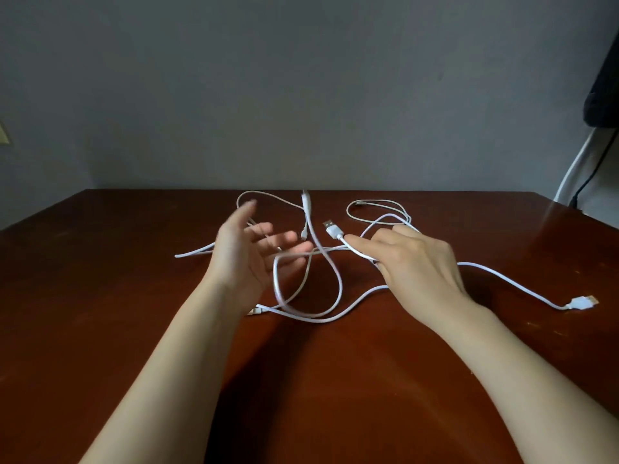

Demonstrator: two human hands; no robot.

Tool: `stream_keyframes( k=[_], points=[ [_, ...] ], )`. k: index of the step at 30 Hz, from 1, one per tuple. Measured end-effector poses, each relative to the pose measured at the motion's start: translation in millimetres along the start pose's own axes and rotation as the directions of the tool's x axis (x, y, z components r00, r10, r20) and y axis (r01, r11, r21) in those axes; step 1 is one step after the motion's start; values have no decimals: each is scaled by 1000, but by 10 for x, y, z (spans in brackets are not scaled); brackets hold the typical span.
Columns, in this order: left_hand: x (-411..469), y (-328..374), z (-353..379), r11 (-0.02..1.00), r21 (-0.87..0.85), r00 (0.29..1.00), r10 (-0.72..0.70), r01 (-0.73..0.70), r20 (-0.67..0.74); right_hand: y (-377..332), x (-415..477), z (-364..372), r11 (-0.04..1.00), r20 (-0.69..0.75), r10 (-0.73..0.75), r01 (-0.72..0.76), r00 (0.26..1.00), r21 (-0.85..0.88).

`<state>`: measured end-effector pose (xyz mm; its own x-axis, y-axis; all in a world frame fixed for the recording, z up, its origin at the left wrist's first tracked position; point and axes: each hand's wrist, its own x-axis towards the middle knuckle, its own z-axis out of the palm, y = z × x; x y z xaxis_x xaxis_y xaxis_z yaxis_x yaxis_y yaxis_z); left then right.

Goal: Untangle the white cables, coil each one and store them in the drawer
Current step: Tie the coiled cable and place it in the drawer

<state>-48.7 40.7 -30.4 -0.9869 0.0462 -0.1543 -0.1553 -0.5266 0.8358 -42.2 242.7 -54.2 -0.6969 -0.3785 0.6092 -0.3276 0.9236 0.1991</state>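
Note:
Several white cables (pixel 321 296) lie tangled in loose loops on the middle of a dark brown wooden table (pixel 100 296). My right hand (pixel 418 262) grips one cable just behind its USB plug (pixel 331 229), which sticks out to the left of my index finger. That hand's cable trails right to another plug (pixel 582 302) lying on the table. My left hand (pixel 248 252) hovers over the left side of the tangle, palm turned right, fingers spread and blurred; a strand crosses near its fingertips. A thinner cable (pixel 378 205) loops at the back. No drawer is in view.
A grey wall rises right behind the table's far edge. At the upper right hangs a dark object (pixel 603 88) with a white tube (pixel 576 162) and a black cord below it. Bare tabletop lies left, right and in front of the tangle.

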Motion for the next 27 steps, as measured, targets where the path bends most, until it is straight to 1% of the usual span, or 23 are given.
stream_keyframes(
  k=[2,3,5,6,7,8,9,12,14,17,18,19,21,24,26,27],
  points=[
    [-9,-30,28,982,187,1000,-3,1,10,-17,-5,-12,1000,-3,-12,12,1000,-16],
    [-13,-50,51,964,264,999,40,-44,18,-21,-7,-15,1000,1,-6,6,1000,-21],
    [-21,-87,93,904,371,977,208,-213,54,-17,-12,3,999,15,47,-47,999,-4],
    [-29,-102,109,841,441,947,308,-314,88,-11,-12,11,995,15,95,-96,995,8],
    [-41,-115,126,752,521,909,395,-403,133,-11,-7,5,989,6,146,-146,989,11],
    [-50,-129,136,655,592,870,457,-469,184,-13,-5,-12,981,2,193,-193,981,8],
    [-52,-149,141,575,643,843,486,-506,229,-17,-6,-32,975,9,223,-223,975,-11],
    [-42,-210,130,409,758,830,468,-508,304,12,-10,-64,968,30,248,-247,968,-34],
    [-8,-276,98,278,819,834,408,-502,373,8,-12,-66,960,41,278,-276,960,-40],
    [66,-379,33,-20,845,816,249,-535,522,-28,-14,-41,949,52,314,-313,948,-28],
    [94,-424,18,-78,842,815,217,-534,537,-43,-13,-42,951,67,310,-309,949,-21],
    [106,-464,17,-100,843,817,212,-528,537,-59,-13,-50,956,82,294,-294,952,-14],
    [130,-521,41,-57,844,801,285,-534,526,-108,-21,-70,968,103,250,-251,963,4],
    [100,-526,111,63,839,759,466,-540,454,-213,-34,-93,982,68,174,-178,982,60],
    [92,-500,128,167,830,755,537,-532,376,-249,-45,-58,985,28,143,-145,989,90],
    [86,-487,129,200,831,756,561,-519,337,-252,-55,-27,987,1,133,-133,991,89]
  ],
)
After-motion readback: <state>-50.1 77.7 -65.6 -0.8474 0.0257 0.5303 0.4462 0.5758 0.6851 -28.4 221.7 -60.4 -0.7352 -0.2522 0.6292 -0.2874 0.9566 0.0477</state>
